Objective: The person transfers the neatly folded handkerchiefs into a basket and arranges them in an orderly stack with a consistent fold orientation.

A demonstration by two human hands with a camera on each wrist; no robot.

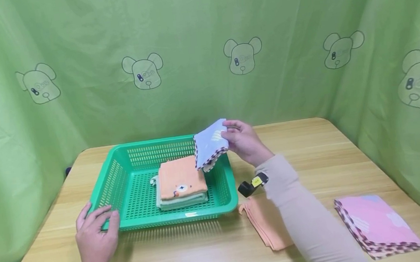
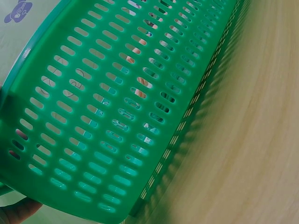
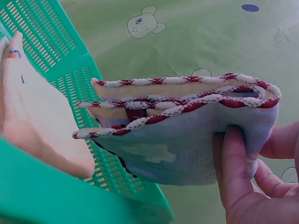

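My right hand (image 1: pixel 247 143) pinches a folded blue towel (image 1: pixel 210 144) with a checkered edge, holding it over the right side of a green plastic basket (image 1: pixel 158 220). The right wrist view shows the layered towel (image 3: pixel 187 144) between fingers and thumb, its red-and-white stitched edge uppermost. At the basket's near left corner, my left hand (image 1: pixel 97 239) grips the rim. Inside the basket a folded orange towel (image 1: pixel 180 175) with a small bear face lies on top of a folded pale green towel (image 1: pixel 183 202).
Right of the basket, another folded orange towel (image 1: pixel 267 221) lies on the wooden table (image 1: pixel 170 261), partly hidden by my right forearm. A folded pink towel (image 1: pixel 380 224) with a checkered edge is farther right. Green curtains (image 1: pixel 198 97) surround the table's back and sides.
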